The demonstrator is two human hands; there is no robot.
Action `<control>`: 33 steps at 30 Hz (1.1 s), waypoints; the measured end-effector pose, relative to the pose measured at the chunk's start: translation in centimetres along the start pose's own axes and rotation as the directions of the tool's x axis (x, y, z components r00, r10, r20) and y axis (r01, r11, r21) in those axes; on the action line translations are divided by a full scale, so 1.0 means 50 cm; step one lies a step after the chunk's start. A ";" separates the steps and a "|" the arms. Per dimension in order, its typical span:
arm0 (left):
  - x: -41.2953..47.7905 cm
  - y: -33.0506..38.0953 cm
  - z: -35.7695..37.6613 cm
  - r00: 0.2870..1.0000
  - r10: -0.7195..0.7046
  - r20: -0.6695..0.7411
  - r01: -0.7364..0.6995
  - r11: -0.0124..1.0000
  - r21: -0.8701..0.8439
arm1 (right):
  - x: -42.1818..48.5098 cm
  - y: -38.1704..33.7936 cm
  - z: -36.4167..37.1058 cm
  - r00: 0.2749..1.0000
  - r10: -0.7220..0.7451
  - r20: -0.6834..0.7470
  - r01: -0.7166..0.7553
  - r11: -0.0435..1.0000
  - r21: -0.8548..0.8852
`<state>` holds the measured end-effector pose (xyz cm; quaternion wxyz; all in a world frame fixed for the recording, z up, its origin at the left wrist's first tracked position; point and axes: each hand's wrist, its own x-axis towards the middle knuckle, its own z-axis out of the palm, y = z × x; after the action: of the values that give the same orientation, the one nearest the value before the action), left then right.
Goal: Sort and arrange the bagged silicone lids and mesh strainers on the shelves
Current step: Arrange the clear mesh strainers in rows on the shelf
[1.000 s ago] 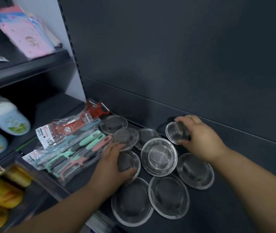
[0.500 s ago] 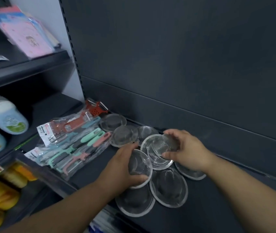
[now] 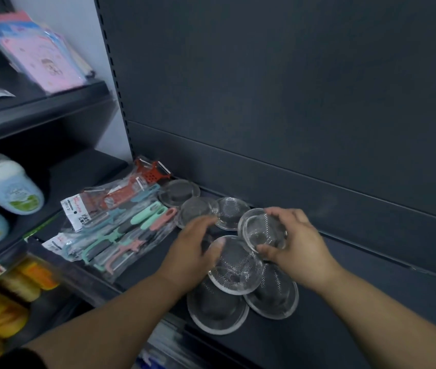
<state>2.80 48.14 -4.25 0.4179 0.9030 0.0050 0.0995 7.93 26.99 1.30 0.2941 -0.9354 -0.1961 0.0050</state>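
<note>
The right hand (image 3: 299,251) is pinching a small mesh strainer (image 3: 260,231) while the left hand (image 3: 193,251) is gripping a larger strainer (image 3: 235,267) (seemingly grouping them by size)

The small strainer (image 3: 262,233) is fine woven metal mesh in a smooth, shiny steel rim, under clear glossy film that catches the light. The tilted strainer (image 3: 238,272) beside it shows the same silvery mesh and polished rim. The 2 front strainers (image 3: 216,310) look duller and greyer, perhaps through their plastic bags; the blur makes it hard to say. The shelf (image 3: 357,302) and back panel (image 3: 264,89) are dark, matt, smooth painted sheet metal. The peelers (image 3: 142,225) have matt pastel plastic handles inside crinkled, glossy clear bags. The bottles (image 3: 12,193) are smooth plastic with a soft sheen
</note>
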 end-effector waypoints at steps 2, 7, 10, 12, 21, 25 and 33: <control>-0.007 -0.031 -0.023 0.992 -0.044 0.115 0.038 0.998 0.051 | -0.009 -0.005 0.010 0.998 -0.020 0.056 0.021 1.000 -0.017; 0.004 -0.045 -0.049 0.936 -0.086 0.342 0.074 0.996 0.048 | -0.007 -0.009 0.028 0.996 -0.045 0.074 0.050 0.996 -0.074; 0.018 -0.052 -0.063 0.908 -0.089 0.411 0.070 0.996 0.060 | -0.011 -0.014 0.035 0.996 -0.040 0.075 0.047 0.994 -0.094; 0.018 -0.061 -0.069 0.897 -0.049 0.439 -0.009 0.992 0.129 | -0.016 -0.022 0.039 0.998 -0.023 0.055 0.029 0.995 -0.100; 0.008 -0.067 -0.061 0.938 0.058 0.343 -0.134 0.970 0.202 | -0.149 -0.125 0.100 0.967 -0.189 0.171 0.208 0.973 -0.100; -0.003 -0.070 -0.066 0.961 0.046 0.274 -0.095 0.981 0.170 | -0.137 -0.091 0.116 0.990 -0.048 0.136 0.060 0.994 -0.087; -0.012 -0.026 -0.075 0.990 0.132 -0.048 -0.126 0.986 0.112 | -0.120 -0.036 0.093 0.962 0.262 -0.076 -0.223 0.915 0.337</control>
<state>1.62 51.77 -2.98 0.3604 0.9198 -0.0364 0.1508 1.16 28.69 -2.20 0.4525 -0.8898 -0.0570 0.0178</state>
